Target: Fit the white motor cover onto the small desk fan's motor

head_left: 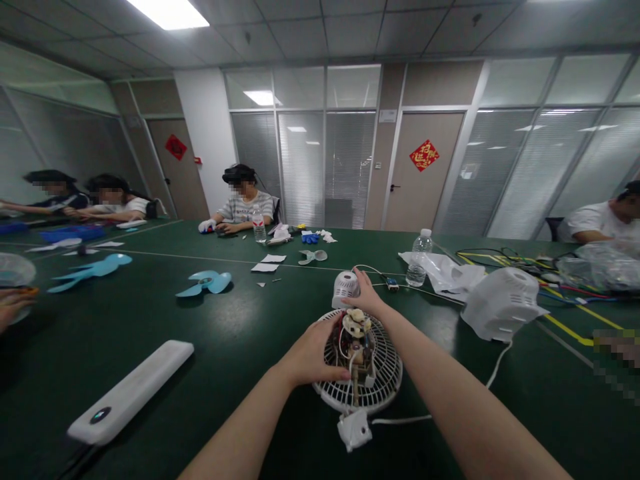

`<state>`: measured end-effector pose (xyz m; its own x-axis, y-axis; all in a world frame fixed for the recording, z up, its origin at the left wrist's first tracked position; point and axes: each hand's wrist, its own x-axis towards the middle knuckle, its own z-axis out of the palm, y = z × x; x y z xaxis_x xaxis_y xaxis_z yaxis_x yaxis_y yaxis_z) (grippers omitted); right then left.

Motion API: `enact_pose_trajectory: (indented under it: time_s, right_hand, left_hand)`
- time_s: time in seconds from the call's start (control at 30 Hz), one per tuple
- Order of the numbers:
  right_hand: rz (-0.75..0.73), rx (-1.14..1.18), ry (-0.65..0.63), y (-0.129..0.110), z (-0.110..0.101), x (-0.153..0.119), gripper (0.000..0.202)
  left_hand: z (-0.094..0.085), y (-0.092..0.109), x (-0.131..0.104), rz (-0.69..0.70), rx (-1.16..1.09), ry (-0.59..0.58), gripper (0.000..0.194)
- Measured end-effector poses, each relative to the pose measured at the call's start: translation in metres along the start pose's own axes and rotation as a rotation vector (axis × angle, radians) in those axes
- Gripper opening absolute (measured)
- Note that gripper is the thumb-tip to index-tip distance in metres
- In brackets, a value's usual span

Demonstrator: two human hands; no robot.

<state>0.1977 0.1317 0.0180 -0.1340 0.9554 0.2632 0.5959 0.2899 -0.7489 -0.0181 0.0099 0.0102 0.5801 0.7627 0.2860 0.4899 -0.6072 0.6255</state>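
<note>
A round white fan grille (390, 373) lies on the green table, with an exposed motor assembly (356, 347) on top of it. My left hand (315, 353) is at the left side of the motor assembly, thumb and fingers spread around it. Behind the grille stands a white domed motor cover (345, 288) with slots. My right hand (367, 295) has its fingers closed on the right side of this cover. A small white box-shaped part (355, 430) sits at the grille's near edge, with a white cable running right from it.
A white power bank (133, 393) lies at left, blue fan blades (205, 284) beyond it. A bottle (420, 259), white plastic bag (447, 273) and white fan housing (503, 303) stand at right. Several people sit around the table (240, 333).
</note>
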Motion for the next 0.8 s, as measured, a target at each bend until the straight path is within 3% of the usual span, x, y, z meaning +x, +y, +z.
enact_pose_trajectory:
  time_s: [0.17,0.33,0.43,0.57,0.7,0.8]
  right_hand:
    - [-0.031,0.02,0.045,0.004,0.008,0.003,0.088]
    - [-0.058,0.133,0.238,-0.006,-0.024,-0.018,0.086]
    - [-0.079,0.241,0.295,-0.02,-0.049,-0.047,0.084]
    - [-0.154,0.453,0.272,-0.044,-0.073,-0.104,0.089]
    - [-0.215,0.52,0.264,-0.057,-0.074,-0.151,0.097]
    - [-0.209,0.515,0.33,-0.057,-0.064,-0.166,0.092]
  left_hand:
    - [0.001,0.0,0.004,0.069,0.036,-0.007,0.119]
    - [0.001,0.003,0.004,0.094,0.065,-0.013,0.121]
    - [0.003,0.009,0.005,0.077,0.109,-0.011,0.122]
    - [0.007,0.017,0.003,0.08,0.162,0.03,0.118]
    - [0.007,0.022,0.0,0.102,0.166,0.041,0.108]
    - [0.006,0.024,-0.003,0.111,0.16,0.046,0.107]
